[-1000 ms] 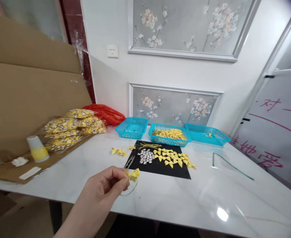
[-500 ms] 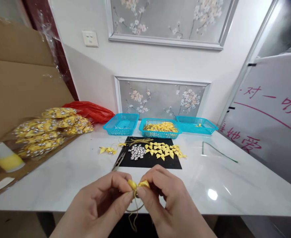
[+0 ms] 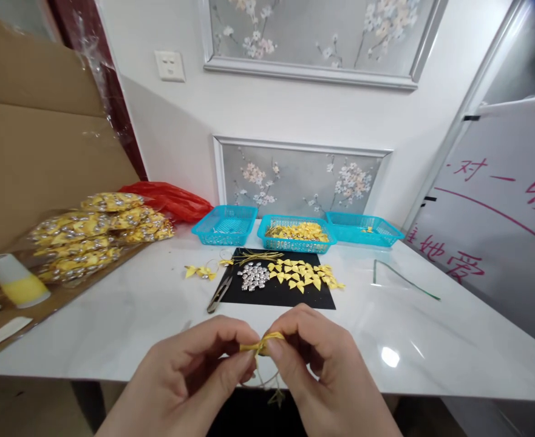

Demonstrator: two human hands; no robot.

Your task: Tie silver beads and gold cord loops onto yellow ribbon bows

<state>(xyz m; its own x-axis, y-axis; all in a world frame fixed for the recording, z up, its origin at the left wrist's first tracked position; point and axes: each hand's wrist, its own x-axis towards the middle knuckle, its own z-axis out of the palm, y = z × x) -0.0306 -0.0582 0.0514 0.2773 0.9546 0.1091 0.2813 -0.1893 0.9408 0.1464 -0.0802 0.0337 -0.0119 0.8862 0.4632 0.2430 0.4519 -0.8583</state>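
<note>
Over the table's front edge, my left hand (image 3: 203,367) and my right hand (image 3: 317,364) pinch a small yellow ribbon bow (image 3: 262,345) between thumbs and forefingers. A thin cord hangs below it in a loop, its end dangling. Fingertips hide part of the bow. Ahead lies a black mat (image 3: 249,297) bearing silver beads (image 3: 254,277), yellow ribbon bows (image 3: 299,274) and a bundle of gold cords (image 3: 260,257). Thread snips (image 3: 219,294) rest at the mat's left edge, beside a few strung bows (image 3: 200,272).
Behind the mat stand three blue baskets: left (image 3: 225,227), middle (image 3: 297,244) full of yellow pieces, right (image 3: 362,233). Bagged yellow pieces (image 3: 80,240) are piled at left near a white-and-yellow cone (image 3: 19,282). A green strip (image 3: 408,280) lies at right on the white table (image 3: 431,346).
Both hands have shifted slightly right in view with the bow. The bow has turned and now looks flatter, and the hanging cord has swung right. The whole view has moved a little.
</note>
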